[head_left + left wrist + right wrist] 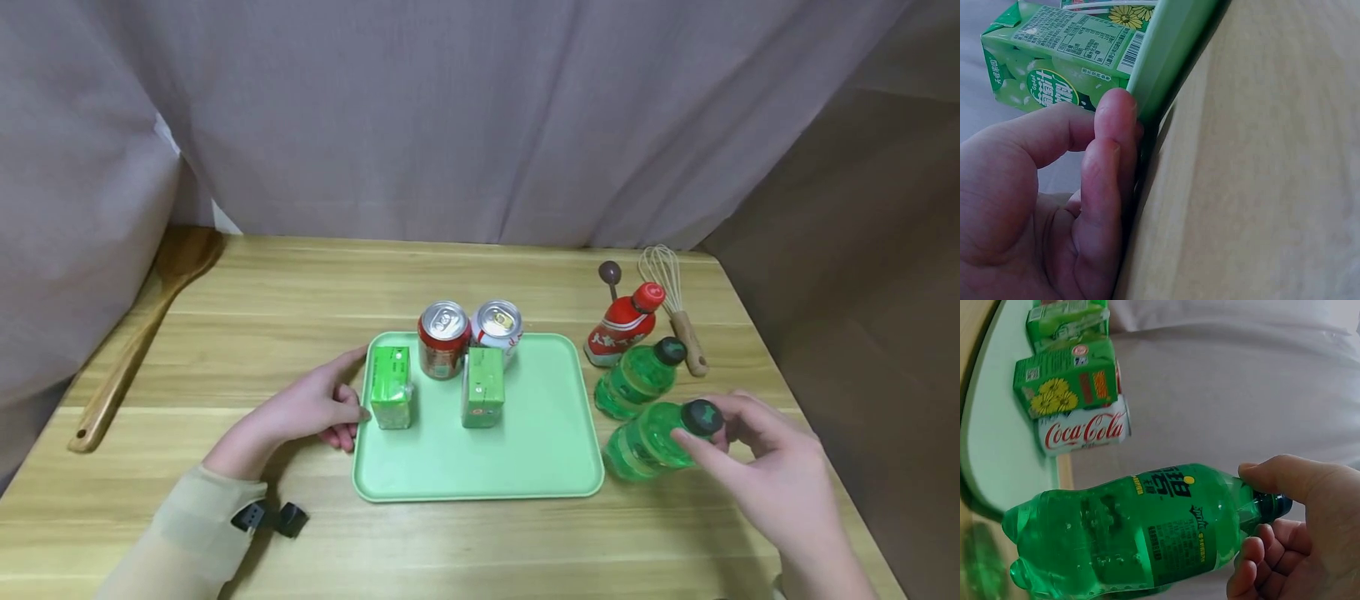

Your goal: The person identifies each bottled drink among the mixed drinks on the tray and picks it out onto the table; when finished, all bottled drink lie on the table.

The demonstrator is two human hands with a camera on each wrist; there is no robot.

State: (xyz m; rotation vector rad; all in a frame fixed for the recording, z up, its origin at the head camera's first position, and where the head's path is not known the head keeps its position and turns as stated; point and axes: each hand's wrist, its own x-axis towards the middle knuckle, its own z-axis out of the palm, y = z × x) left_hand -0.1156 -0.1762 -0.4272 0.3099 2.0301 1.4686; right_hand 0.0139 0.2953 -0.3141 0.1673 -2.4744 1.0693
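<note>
My left hand (322,408) grips the left rim of the light green tray (540,467), its lower fingers curled. On the tray stand two green juice cartons, a left one (392,387) and a right one (483,392). Behind them are a red can (443,342) and a white Coca-Cola can (1085,430). My right hand (780,467) pinches a green Sprite bottle (1129,531) by its dark cap and neck, just right of the tray. Whether its base touches the table, I cannot tell.
Beyond the held bottle stands another green bottle (636,382), then a red bottle (621,329). At the back right lie a dark spoon (611,273) and a whisk (686,337). A long wooden spoon (138,342) lies at far left. Grey curtains (450,125) close off the back.
</note>
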